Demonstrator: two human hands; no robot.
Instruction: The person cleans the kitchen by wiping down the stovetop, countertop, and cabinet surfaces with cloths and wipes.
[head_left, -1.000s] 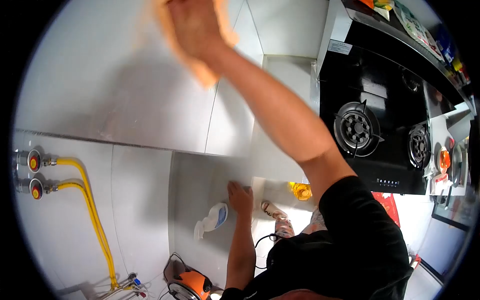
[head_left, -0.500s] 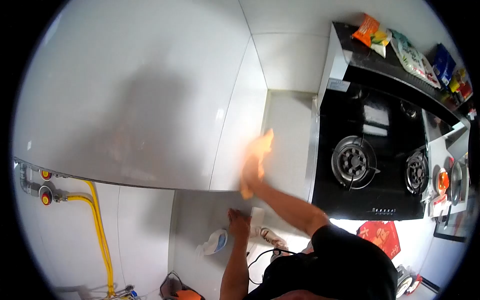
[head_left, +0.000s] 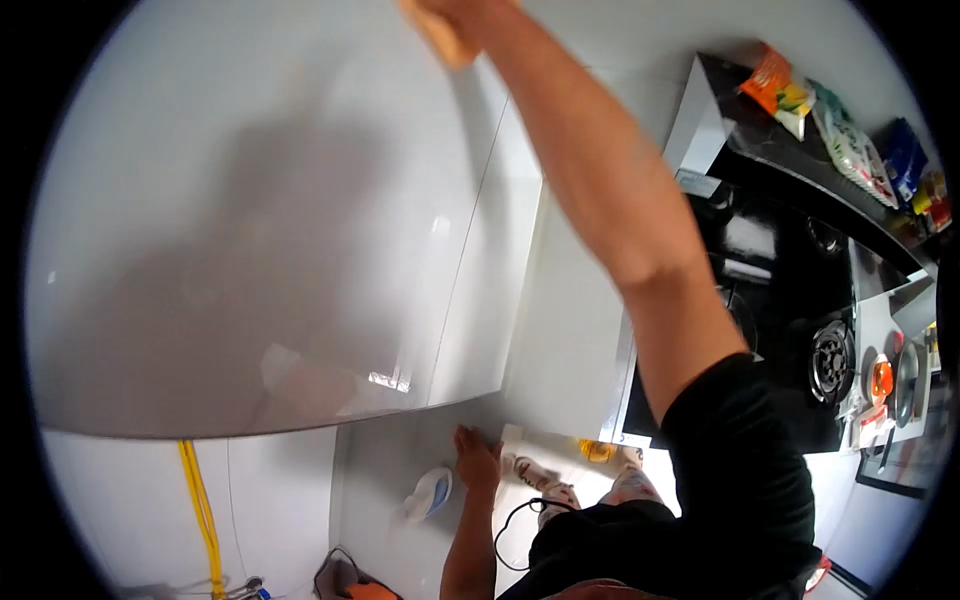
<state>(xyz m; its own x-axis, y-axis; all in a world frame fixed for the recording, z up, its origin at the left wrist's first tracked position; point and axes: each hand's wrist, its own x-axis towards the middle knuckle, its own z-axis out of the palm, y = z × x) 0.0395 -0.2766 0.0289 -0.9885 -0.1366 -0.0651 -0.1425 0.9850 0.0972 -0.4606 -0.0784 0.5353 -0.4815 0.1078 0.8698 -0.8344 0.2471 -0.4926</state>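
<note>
1. So the right hand [head_left: 472,12] just swung from low by the panel's edge to the top of view, orange cloth [head_left: 443,38] along with it.
2. Those fingers are mostly cut off, but they've got the cloth; can't tell how tightly, or whether it's touching the glossy pale panel [head_left: 400,130] beside them.
3. What that means, I'd guess: the cloth's working a higher stretch now, well away from the lower edge.
4. Left hand [head_left: 477,460] hasn't really budged: fingers stretched out, slightly parted, nothing visible in them. White-and-blue item [head_left: 432,493] sits just left of and below them.
</note>
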